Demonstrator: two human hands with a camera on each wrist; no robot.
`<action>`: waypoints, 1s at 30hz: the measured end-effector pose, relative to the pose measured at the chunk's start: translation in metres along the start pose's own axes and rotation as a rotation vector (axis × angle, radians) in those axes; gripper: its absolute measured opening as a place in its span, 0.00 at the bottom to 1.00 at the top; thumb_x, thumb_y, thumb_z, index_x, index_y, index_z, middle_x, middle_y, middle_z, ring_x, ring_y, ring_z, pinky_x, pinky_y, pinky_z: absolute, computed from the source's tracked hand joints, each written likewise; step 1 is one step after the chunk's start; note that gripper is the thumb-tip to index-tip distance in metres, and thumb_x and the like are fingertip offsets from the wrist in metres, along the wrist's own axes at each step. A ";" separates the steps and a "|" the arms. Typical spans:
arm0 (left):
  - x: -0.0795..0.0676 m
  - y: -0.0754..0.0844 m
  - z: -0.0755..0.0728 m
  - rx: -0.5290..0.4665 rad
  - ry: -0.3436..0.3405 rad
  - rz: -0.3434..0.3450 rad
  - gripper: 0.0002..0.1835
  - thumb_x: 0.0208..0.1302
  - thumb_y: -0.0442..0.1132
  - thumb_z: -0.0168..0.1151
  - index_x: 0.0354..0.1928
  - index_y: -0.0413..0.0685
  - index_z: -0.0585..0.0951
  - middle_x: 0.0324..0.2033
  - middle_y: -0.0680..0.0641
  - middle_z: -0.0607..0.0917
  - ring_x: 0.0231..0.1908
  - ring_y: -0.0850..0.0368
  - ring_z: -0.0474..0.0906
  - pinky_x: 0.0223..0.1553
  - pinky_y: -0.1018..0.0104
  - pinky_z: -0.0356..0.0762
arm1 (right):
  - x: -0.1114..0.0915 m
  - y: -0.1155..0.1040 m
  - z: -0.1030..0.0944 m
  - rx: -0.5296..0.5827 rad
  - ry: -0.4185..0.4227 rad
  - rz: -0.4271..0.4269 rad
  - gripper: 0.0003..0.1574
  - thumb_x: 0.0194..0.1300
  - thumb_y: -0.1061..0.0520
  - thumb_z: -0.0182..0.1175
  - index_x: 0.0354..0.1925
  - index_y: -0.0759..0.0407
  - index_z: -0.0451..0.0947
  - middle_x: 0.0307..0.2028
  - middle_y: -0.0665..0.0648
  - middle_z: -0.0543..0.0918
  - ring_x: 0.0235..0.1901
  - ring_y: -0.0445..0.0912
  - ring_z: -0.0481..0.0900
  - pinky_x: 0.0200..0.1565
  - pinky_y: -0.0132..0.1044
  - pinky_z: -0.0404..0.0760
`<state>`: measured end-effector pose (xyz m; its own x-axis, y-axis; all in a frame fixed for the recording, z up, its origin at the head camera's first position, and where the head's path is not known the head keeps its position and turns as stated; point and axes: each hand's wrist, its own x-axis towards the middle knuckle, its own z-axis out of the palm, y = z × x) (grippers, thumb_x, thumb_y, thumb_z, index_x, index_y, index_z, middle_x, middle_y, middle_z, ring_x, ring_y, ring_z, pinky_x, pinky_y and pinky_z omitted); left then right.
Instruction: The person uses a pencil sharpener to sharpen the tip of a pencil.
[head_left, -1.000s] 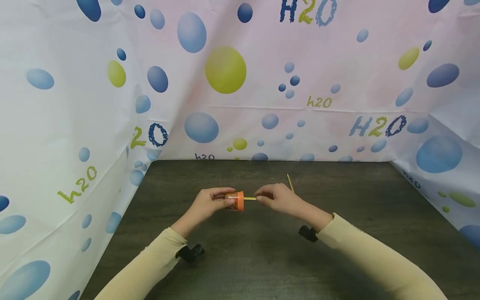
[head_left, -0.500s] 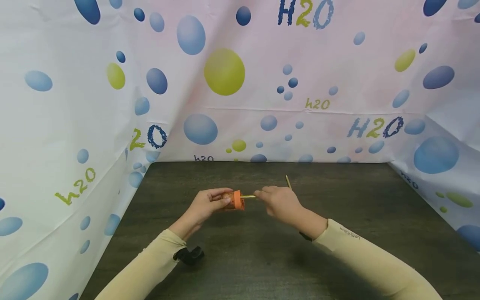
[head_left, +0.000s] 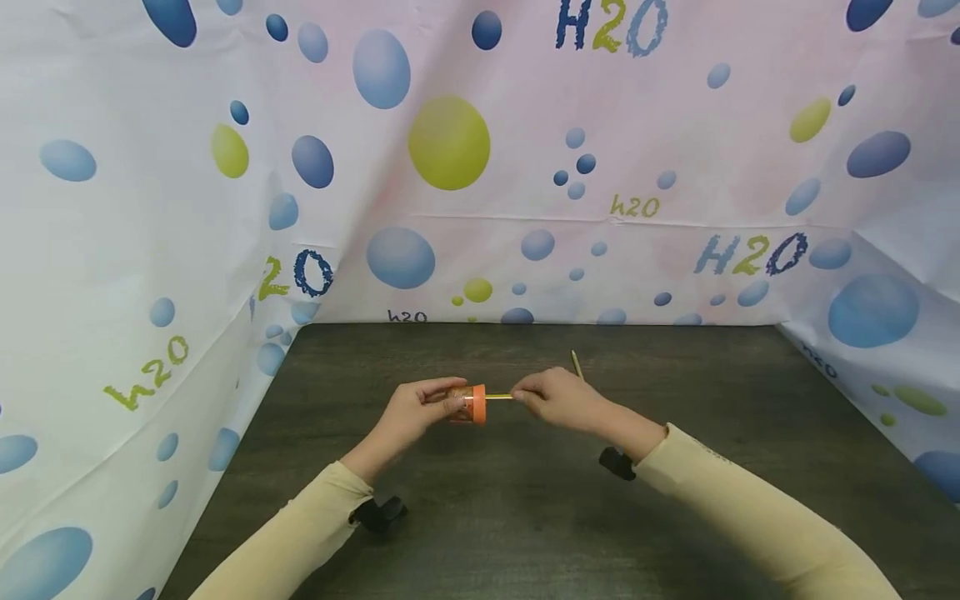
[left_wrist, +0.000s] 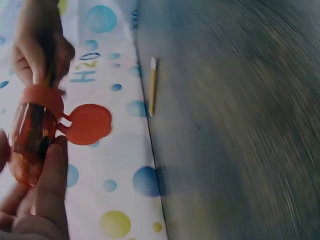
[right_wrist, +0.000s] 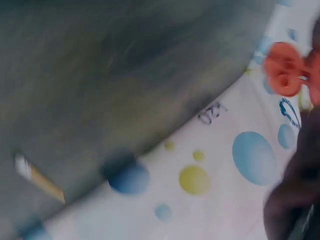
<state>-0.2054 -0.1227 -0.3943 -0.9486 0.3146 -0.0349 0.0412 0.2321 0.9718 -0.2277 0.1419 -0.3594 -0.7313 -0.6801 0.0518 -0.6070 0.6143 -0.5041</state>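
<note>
My left hand [head_left: 408,415] grips a pencil sharpener [head_left: 478,404] with an orange top and a see-through orange body, held sideways above the table. In the left wrist view, its round orange flap cap [left_wrist: 90,124] hangs open at the side. A yellow pencil [head_left: 498,397] runs into the sharpener's top, and my right hand [head_left: 566,400] pinches it close to the sharpener. The pencil's tip is hidden inside. At the right wrist view's edge, the flap shows, while my right hand [right_wrist: 295,200] is dark and blurred.
Behind my right hand, a second pencil [head_left: 577,363] lies on the dark table [head_left: 495,517]. A white sheet [head_left: 525,275] with coloured spots and lettering rises at the table's back and sides.
My right hand rolled over half a second ago and has turned back, still pinching the pencil. The sharpener tilted slightly, then levelled in my left hand.
</note>
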 end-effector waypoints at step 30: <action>-0.001 0.000 0.005 0.039 0.015 0.040 0.23 0.70 0.37 0.66 0.64 0.36 0.80 0.61 0.33 0.83 0.59 0.41 0.84 0.54 0.56 0.87 | 0.000 0.006 0.007 0.243 -0.084 0.060 0.20 0.79 0.57 0.52 0.51 0.71 0.84 0.18 0.51 0.76 0.16 0.37 0.63 0.22 0.31 0.67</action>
<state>-0.2025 -0.1185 -0.3959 -0.9505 0.3107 0.0078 0.0914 0.2555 0.9625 -0.2289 0.1432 -0.3682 -0.7291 -0.6825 -0.0505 -0.4636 0.5468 -0.6972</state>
